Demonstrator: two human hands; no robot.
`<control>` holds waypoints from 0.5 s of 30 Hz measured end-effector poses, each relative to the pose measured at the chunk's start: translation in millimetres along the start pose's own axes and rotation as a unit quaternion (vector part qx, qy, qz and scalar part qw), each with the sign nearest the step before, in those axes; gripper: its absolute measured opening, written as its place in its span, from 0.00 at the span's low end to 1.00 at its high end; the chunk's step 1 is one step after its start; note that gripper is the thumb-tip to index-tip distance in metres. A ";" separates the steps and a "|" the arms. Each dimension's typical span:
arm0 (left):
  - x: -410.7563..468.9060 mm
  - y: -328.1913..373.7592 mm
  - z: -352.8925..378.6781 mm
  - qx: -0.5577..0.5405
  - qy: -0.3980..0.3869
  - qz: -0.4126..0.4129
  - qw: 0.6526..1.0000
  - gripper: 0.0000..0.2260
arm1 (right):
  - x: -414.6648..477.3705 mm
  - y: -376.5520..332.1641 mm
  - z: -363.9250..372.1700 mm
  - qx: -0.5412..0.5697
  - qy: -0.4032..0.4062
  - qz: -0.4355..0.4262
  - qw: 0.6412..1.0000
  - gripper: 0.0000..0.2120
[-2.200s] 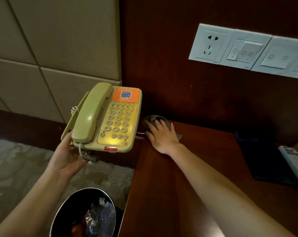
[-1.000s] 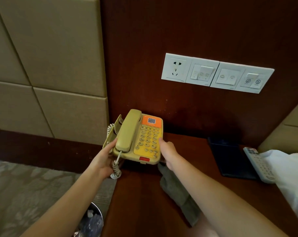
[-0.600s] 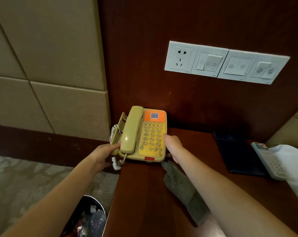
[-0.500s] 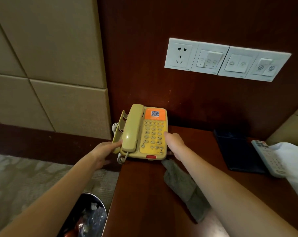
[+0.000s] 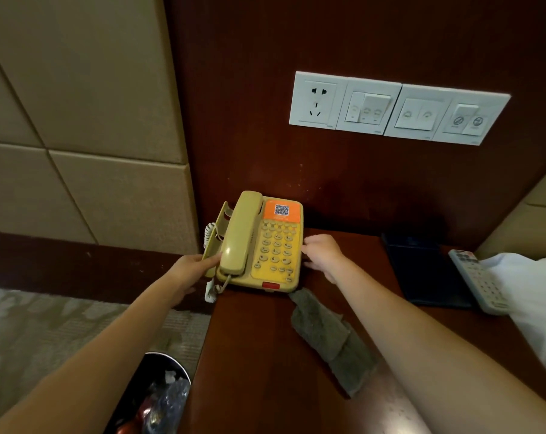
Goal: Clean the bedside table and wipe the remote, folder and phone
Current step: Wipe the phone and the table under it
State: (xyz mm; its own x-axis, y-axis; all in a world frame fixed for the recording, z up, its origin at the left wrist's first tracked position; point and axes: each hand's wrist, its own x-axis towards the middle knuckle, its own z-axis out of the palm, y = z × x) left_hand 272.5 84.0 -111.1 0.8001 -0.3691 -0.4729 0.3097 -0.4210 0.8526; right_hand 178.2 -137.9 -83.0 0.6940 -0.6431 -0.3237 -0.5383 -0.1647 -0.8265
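The beige phone [image 5: 267, 245] with an orange keypad panel rests on the back left corner of the dark wooden bedside table [image 5: 265, 355], handset in its cradle. My left hand [image 5: 192, 269] holds the phone's left edge by the handset. My right hand [image 5: 323, 255] is at the phone's right side, loosely curled fingertips touching its edge. A grey cloth [image 5: 331, 336] lies loose on the table, partly under my right forearm. The dark folder [image 5: 425, 274] lies at the back right, with the white remote [image 5: 480, 285] beside it.
A white socket and switch panel [image 5: 397, 108] is on the wooden wall above the table. White bedding [image 5: 534, 296] overlaps the table's right edge. A black waste bin [image 5: 159, 399] with rubbish stands on the carpet left of the table.
The phone came from the air at the left down onto the table's back left corner. My right hand left the cloth, which now lies loose, and went to the phone's right side.
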 end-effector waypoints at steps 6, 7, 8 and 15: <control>-12.5 4.7 2.8 0.112 0.035 0.015 0.993 0.24 | -16.3 6.1 -1.3 -0.194 0.006 -0.128 0.973 0.17; -15.4 9.0 4.7 0.146 0.084 0.032 0.985 0.24 | -20.8 6.6 -4.2 -0.245 0.009 -0.145 0.958 0.16; -19.6 13.7 7.3 0.182 0.152 0.058 0.970 0.23 | -24.9 7.6 -7.5 -0.282 0.009 -0.153 0.947 0.15; -72.1 37.9 88.0 0.311 0.089 0.356 0.877 0.14 | -70.6 32.5 -46.7 -0.424 -0.134 -0.076 0.893 0.15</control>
State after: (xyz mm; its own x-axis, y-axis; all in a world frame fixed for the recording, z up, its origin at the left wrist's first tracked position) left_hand 181.3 21.7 -64.2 0.7612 -0.6102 0.2195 -0.5971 -0.5274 0.6044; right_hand 89.3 -132.7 -65.4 0.8187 -0.3820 -0.4287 -0.5174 -0.8145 -0.2624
